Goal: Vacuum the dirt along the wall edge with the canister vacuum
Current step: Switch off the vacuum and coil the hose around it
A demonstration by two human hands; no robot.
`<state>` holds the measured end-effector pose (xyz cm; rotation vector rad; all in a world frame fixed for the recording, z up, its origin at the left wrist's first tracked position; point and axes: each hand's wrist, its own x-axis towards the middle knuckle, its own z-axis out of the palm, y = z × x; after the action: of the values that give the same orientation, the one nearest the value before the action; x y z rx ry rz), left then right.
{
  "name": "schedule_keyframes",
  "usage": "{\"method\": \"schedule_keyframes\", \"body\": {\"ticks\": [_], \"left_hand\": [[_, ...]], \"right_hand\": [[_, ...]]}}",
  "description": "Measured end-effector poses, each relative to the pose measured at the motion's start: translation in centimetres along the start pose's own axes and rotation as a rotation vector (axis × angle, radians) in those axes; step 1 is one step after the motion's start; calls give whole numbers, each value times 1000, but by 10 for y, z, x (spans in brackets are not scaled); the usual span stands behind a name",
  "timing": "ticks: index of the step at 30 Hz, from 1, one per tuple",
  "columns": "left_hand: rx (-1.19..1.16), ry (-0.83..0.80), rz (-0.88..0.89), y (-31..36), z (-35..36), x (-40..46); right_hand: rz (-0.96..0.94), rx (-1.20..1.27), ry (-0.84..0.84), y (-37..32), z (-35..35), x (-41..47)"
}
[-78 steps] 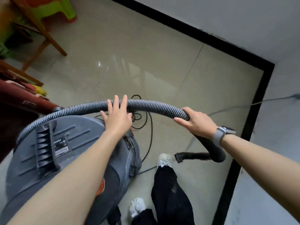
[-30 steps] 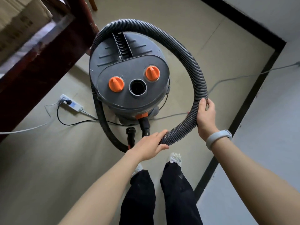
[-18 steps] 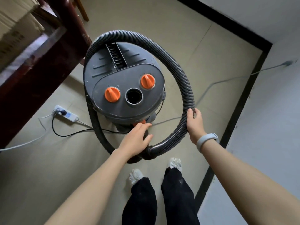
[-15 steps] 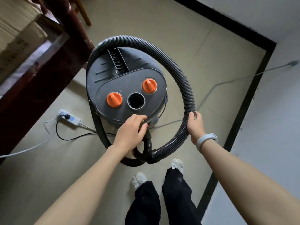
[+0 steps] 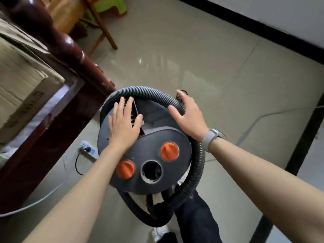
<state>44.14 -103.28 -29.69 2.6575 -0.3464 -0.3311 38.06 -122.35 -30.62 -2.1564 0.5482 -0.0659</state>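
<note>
On floor beside dark wood bed frame [image 5: 57, 109] stood canister vacuum [image 5: 145, 153], hose [image 5: 198, 165] looped round lid, likely kept tidy, so no cleaning yet. Left hand [image 5: 123, 125] lay flat on lid, fingers straight, holding nothing. Right hand [image 5: 188, 114] rested open on hose, fingers spread. Black wall edge [image 5: 305, 137] ran far right.

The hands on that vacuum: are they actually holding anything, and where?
Nothing is gripped. The left hand lies flat on the canister vacuum lid, and the right hand rests open on the hose by the rim.
</note>
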Motion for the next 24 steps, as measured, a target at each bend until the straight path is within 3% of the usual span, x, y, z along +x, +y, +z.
{"method": "schedule_keyframes", "body": {"ticks": [2, 4, 6, 9, 13, 19, 24], "left_hand": [[-34, -35, -73, -2, 2, 19], [-54, -38, -123, -6, 3, 33], [-50, -37, -140, -12, 4, 47], [-32, -47, -173, -19, 2, 73], [-9, -145, -220, -29, 2, 111], [-173, -318, -336, -51, 7, 145], [-406, -298, -345, -57, 4, 145]], "right_hand": [[-139, -235, -167, -20, 14, 31], [-152, -402, -315, -26, 27, 54], [-170, -455, -352, -19, 30, 68], [-197, -418, -306, 8, 17, 79], [-60, -259, -378, 55, -4, 94], [102, -175, -483, 94, 9, 102], [135, -78, -506, 73, 29, 122]]}}
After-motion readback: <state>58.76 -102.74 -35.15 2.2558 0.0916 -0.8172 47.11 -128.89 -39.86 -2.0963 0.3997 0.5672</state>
